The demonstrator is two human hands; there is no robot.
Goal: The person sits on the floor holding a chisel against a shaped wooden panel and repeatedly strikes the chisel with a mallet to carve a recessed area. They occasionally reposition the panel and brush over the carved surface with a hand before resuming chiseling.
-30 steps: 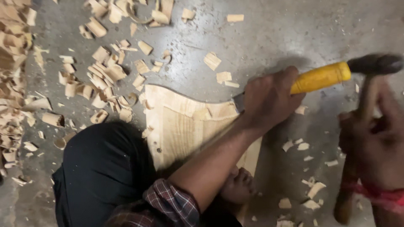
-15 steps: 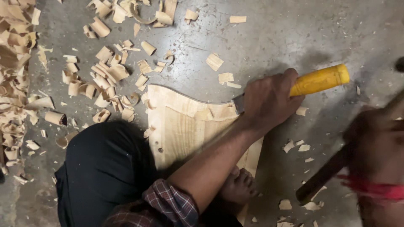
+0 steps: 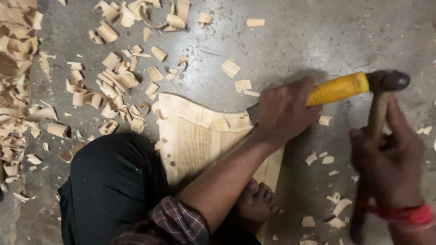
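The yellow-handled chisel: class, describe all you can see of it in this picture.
The chisel has a smooth yellow handle that looks like plastic, and a grey metal blade of which only a short part shows. It lies nearly level, slanting up to the right. The left hand grips it around the handle's lower end. Its blade meets the edge of the pale wooden board. The dark hammer head, swung by the right hand, touches the handle's end.

Your left hand (image 3: 285, 110) hides the chisel's (image 3: 337, 89) neck; only a sliver of blade shows at its left. Your right hand (image 3: 388, 159) and the hammer (image 3: 380, 97) at the right are blurred, its handle end lost at the bottom edge. Your forearm and foot (image 3: 256, 202) cover the board's (image 3: 195, 136) lower part.
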